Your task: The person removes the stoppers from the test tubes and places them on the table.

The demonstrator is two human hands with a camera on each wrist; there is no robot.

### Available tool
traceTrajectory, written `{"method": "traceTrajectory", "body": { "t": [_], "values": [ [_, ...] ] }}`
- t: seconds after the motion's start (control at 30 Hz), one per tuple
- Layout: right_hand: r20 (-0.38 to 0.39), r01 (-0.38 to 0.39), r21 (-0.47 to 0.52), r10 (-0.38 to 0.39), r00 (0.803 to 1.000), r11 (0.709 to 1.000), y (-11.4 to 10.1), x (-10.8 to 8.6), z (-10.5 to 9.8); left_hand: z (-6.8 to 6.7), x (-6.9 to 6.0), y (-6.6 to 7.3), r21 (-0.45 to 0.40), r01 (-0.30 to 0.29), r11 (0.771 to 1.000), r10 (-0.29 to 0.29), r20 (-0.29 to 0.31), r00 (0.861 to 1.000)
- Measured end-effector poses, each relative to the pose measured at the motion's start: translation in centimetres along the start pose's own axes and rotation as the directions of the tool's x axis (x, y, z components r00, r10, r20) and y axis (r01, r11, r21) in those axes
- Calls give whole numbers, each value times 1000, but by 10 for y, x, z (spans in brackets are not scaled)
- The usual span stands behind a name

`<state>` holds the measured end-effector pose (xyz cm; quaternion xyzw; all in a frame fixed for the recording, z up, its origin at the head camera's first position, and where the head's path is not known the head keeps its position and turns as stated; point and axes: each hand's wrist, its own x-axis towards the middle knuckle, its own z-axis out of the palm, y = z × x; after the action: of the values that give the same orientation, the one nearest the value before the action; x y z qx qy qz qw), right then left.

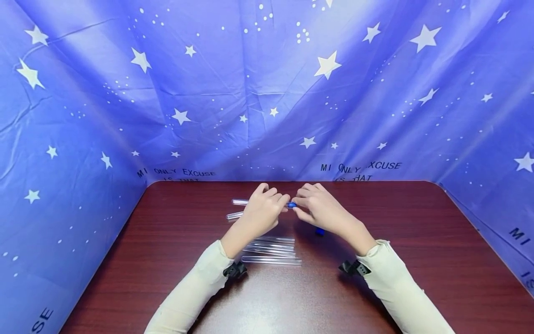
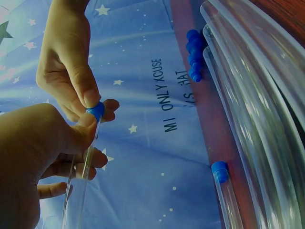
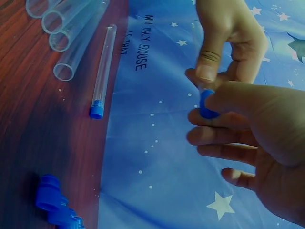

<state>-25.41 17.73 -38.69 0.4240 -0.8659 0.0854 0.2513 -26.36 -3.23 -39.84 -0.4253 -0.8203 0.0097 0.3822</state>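
Observation:
My left hand point(image 1: 263, 208) holds a clear test tube point(image 2: 76, 200) near its mouth, between thumb and fingers. At that mouth sits a blue cap point(image 1: 292, 204), pinched by thumb and fingers of my right hand point(image 1: 322, 208). Both hands nearly meet above the far part of the table. In the right wrist view the cap point(image 3: 208, 104) is partly hidden by the right thumb. How deep it sits in the tube I cannot tell. Another test tube point(image 3: 103, 67), with a blue cap on its end, lies on the table beyond the left hand.
Several uncapped test tubes point(image 1: 271, 250) lie side by side on the dark red table point(image 1: 167, 260), nearer than the left hand. Several loose blue caps point(image 3: 49, 193) stand in a row below the right hand. A blue star-printed cloth point(image 1: 250, 93) hangs behind and at both sides.

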Motion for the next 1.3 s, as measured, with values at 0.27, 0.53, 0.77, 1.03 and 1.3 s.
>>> {"method": "traceTrajectory", "body": {
  "t": [0.27,0.53,0.77,1.03,1.3],
  "values": [
    [-146,35,-177,-61,987,984,-2,2,9,-3,-1,-5,4,50,999,-50,8,999],
    [-213,65,-297,-133,968,953,-6,5,6,-3,-1,-7,-17,67,998,-66,48,997],
    [-234,79,-310,-157,960,948,-6,6,7,-3,-2,-9,-50,74,996,-72,47,996],
    [-269,98,-271,-173,947,957,-6,6,7,-5,-2,-9,-53,47,998,-47,-5,999],
    [-270,91,-160,-132,954,983,-5,6,-1,-8,1,-9,-70,-20,997,15,-76,997]
  ]
}}
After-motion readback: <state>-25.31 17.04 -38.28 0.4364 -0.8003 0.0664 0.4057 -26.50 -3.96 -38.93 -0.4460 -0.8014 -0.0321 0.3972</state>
